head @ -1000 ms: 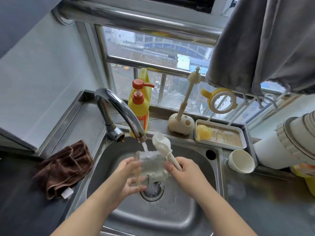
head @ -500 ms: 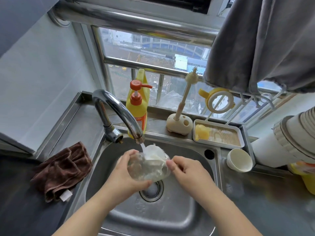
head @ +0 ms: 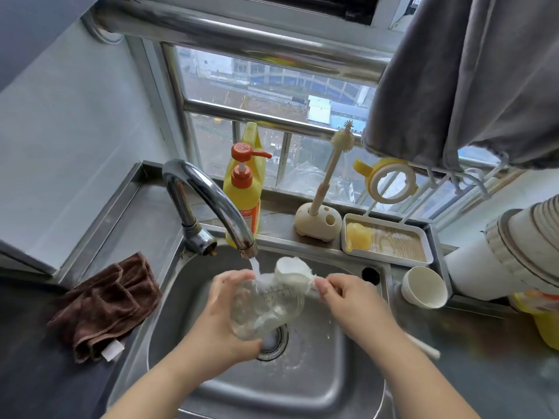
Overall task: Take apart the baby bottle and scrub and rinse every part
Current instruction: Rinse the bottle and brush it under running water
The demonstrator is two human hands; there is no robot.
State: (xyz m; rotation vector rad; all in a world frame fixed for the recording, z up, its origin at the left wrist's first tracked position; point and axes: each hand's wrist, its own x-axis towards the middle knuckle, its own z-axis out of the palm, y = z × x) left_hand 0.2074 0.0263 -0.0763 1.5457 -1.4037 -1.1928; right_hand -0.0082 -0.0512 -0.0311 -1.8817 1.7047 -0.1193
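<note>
Over the sink (head: 348,385), the left hand (head: 217,316) grips the clear bottle body (head: 266,309) while the right hand (head: 351,300) pinches the sponge brush (head: 295,275) at its mouth, under the running faucet (head: 217,204). Scrubbing seems underway; next, probably push the brush deeper inside.

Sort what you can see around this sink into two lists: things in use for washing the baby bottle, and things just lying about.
In use: left hand, clear bottle, right hand, white brush, running tap, sink.

Lying about: brown cloth, yellow soap bottle, small brush in its stand, white cup, tray.
</note>
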